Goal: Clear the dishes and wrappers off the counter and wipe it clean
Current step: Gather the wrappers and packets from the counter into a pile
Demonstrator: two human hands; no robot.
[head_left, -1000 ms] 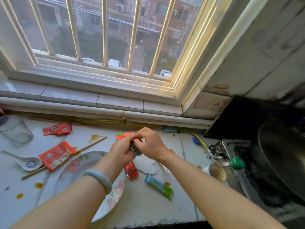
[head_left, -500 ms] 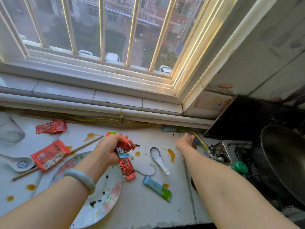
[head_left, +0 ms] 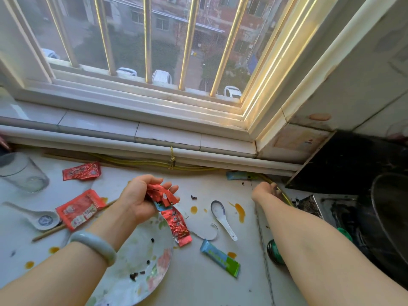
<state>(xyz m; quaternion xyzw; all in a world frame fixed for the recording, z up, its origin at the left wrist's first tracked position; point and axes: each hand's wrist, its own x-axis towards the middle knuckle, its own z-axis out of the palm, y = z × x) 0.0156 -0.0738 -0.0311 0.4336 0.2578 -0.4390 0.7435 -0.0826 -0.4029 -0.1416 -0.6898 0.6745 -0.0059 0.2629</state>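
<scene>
My left hand [head_left: 139, 198] is palm up over the counter [head_left: 212, 290] and grips a crumpled bunch of red wrappers [head_left: 164, 195]. My right hand [head_left: 262, 191] is stretched to the back right corner by the yellow hose [head_left: 284, 198]; its fingertips are hidden. On the counter lie a red foil wrapper [head_left: 178, 226], a blue-green wrapper [head_left: 220, 258], a teal wrapper [head_left: 239, 175], two red packets [head_left: 80, 171] [head_left: 78, 209], a flowered plate [head_left: 141, 268], two white spoons [head_left: 221, 217] [head_left: 37, 217], chopsticks [head_left: 49, 232] and a glass [head_left: 22, 173].
Orange sauce spots [head_left: 240, 212] and dark crumbs dot the counter. A torn white lid piece [head_left: 208, 235] lies by the spoon. To the right stand a dirty stove [head_left: 331, 208], a dark wok [head_left: 393, 217] and a green-capped item [head_left: 274, 252]. The window sill runs along the back.
My right hand has let go of the wrappers and reached to the back right corner. My left hand has turned palm up with the red wrappers in it.
</scene>
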